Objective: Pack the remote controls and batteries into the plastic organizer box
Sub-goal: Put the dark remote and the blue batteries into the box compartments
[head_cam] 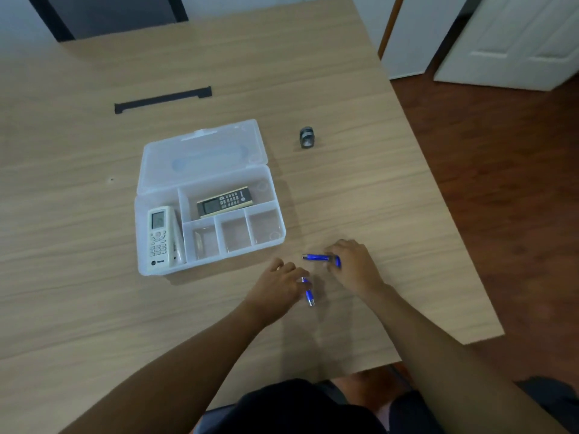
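Batteries: blue battery (318, 257) at 4 o'clock of the box, under the right hand; another blue battery (308, 294) beside the left hand.
Handling: likely light, hard, slick cylinders that roll; pinch mid-barrel.
Right hand (354, 264): fingers curled on its battery.
Left hand (279, 286): grasping its battery.
Organizer box (272, 244): clear rigid plastic, lid open, small compartments bare.
Remotes: white remote (159, 236) and dark remote (225, 201) inside.
Table (344, 73): smooth wood-grain.

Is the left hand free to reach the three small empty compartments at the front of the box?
Probably yes. The lid lies open, the small compartments face the left hand across bare table, nothing between. It seems to grip a blue battery.
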